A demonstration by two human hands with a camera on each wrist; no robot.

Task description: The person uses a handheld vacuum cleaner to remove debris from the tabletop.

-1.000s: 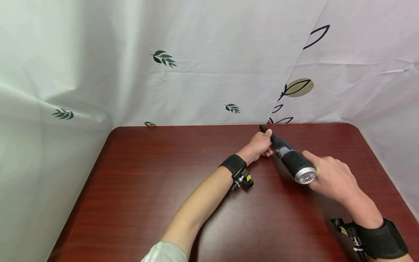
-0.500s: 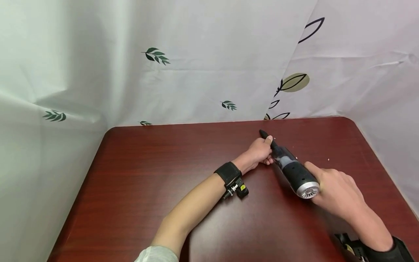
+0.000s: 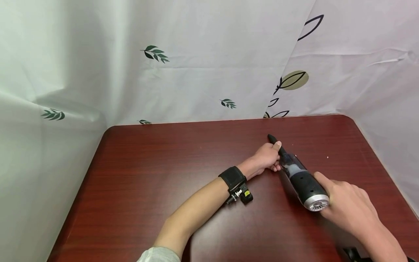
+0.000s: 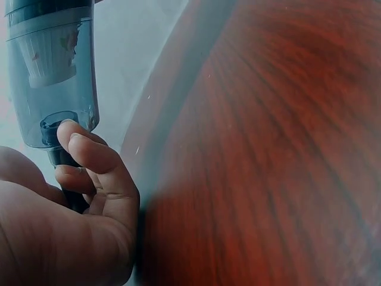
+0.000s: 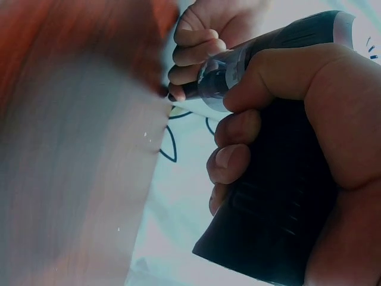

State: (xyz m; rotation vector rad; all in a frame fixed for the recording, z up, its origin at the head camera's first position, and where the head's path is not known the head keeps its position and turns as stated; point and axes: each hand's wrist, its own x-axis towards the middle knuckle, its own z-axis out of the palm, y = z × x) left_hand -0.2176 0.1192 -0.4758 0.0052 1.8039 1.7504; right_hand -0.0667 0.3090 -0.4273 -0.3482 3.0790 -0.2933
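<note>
A black handheld vacuum cleaner (image 3: 304, 185) with a silver vented end and a clear dust cup (image 4: 59, 89) slants over the table's right half. My right hand (image 3: 351, 205) grips its black handle (image 5: 274, 202), fingers curled round it in the right wrist view. At the far end, my left hand (image 3: 266, 158) holds the slim black nozzle (image 3: 272, 139), thumb on top and fingers curled about it. A pale pleated filter (image 4: 47, 56) shows inside the cup in the left wrist view. Whether the nozzle tip touches the table cannot be told.
The dark red wooden table (image 3: 147, 182) meets white leaf-patterned curtains (image 3: 196, 65) at its back and sides. A tiny white crumb (image 3: 327, 157) lies right of the vacuum, and small white specks (image 5: 145, 134) show on the table in the right wrist view.
Both hands and the vacuum have come nearer to me and, lately, slightly right. White specks on the table that were hidden or unseen a second ago now show. Both grips stay the same.
</note>
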